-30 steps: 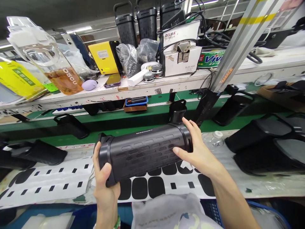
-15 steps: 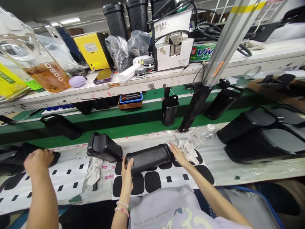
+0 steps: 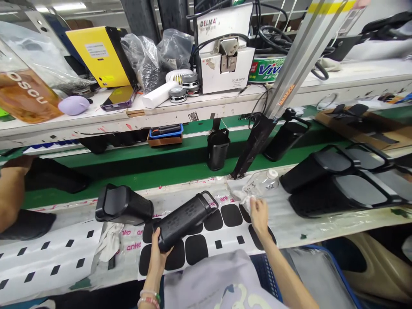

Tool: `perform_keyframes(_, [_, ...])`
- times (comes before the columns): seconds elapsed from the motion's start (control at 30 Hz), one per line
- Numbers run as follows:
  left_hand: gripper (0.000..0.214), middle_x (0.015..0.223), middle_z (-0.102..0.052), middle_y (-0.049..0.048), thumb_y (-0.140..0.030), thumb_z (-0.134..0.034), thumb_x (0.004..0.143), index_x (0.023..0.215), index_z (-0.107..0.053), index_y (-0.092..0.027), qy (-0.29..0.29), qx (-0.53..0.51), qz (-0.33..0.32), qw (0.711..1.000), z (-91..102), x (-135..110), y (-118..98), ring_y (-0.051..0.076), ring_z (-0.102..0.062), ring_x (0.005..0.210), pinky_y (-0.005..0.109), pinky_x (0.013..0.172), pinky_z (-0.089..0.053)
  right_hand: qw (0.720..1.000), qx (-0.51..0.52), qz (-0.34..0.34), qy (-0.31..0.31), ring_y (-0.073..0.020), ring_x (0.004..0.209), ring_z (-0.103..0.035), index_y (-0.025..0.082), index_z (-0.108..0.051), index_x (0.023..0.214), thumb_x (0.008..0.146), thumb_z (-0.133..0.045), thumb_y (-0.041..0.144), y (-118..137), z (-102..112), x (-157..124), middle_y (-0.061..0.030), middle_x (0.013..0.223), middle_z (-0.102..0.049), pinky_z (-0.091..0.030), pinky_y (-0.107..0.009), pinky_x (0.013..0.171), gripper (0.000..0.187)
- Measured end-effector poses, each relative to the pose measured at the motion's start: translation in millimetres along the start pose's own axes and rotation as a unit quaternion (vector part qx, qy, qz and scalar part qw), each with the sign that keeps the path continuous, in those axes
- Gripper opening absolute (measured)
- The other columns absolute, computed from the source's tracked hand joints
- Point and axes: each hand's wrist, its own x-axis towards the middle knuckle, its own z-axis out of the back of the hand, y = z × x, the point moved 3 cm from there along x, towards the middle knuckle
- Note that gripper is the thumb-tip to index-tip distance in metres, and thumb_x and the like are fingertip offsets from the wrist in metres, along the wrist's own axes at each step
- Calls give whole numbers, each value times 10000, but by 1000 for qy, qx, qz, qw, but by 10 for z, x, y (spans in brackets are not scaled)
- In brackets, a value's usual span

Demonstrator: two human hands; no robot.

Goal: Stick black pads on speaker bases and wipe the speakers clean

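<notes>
My left hand grips the near end of a long black speaker housing, which lies tilted over a white sheet of black oval pads. My right hand has let go of it and rests on a crumpled white cloth beside a small clear bottle; its fingers curl onto the cloth. A second black housing lies to the left on the bench.
Another person's arm reaches in at far left near black housings. A green conveyor runs behind the bench with a black cup-shaped part. Large black housings are stacked right. The shelf above holds a white machine, a yellow box and bags.
The black housing went from held up in both hands down onto the pad sheet. My right hand left it and moved right to the cloth. The view shifted left and down.
</notes>
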Motion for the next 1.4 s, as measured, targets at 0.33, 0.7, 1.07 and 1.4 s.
perform_keyframes(0.33, [437, 1005, -677, 58, -488, -691, 760, 1117, -606, -251, -2, 17, 9, 1000, 13, 71, 35, 238, -674, 910, 389, 748, -588, 875, 359, -313, 88, -258, 703, -687, 165, -637, 806, 833, -532, 252, 239, 583, -19, -89, 671, -660, -592, -431, 711, 138])
perform_keyframes(0.7, [409, 1020, -678, 83, -516, -637, 800, 1082, -608, -221, 8, 38, 1, 999, -20, 82, 42, 236, -671, 967, 384, 798, -582, 872, 393, -216, 199, -325, 1154, -620, 189, -690, 918, 849, -550, 588, 399, 560, -324, -146, 1049, -732, -455, -568, 1007, 429])
perform_keyframes(1.07, [426, 1255, -621, 87, -503, -677, 789, 1133, -615, -260, 27, 13, -31, 999, 23, 4, -8, 258, -581, 1195, 403, 857, -564, 934, 31, 165, 315, -344, 1298, -492, 194, -720, 1074, 850, -567, 567, 864, -904, -1044, -133, 1192, -691, -283, -539, 1154, 461])
perform_keyframes(1.4, [392, 1223, -655, 113, -442, -740, 746, 1066, -695, -220, 9, 7, -51, 999, 35, -21, -35, 310, -613, 1113, 398, 783, -562, 838, -90, 338, 418, -357, 1399, -358, 117, -707, 1167, 887, -513, 374, 990, -1330, -1080, -162, 1277, -646, -164, -569, 1198, 427])
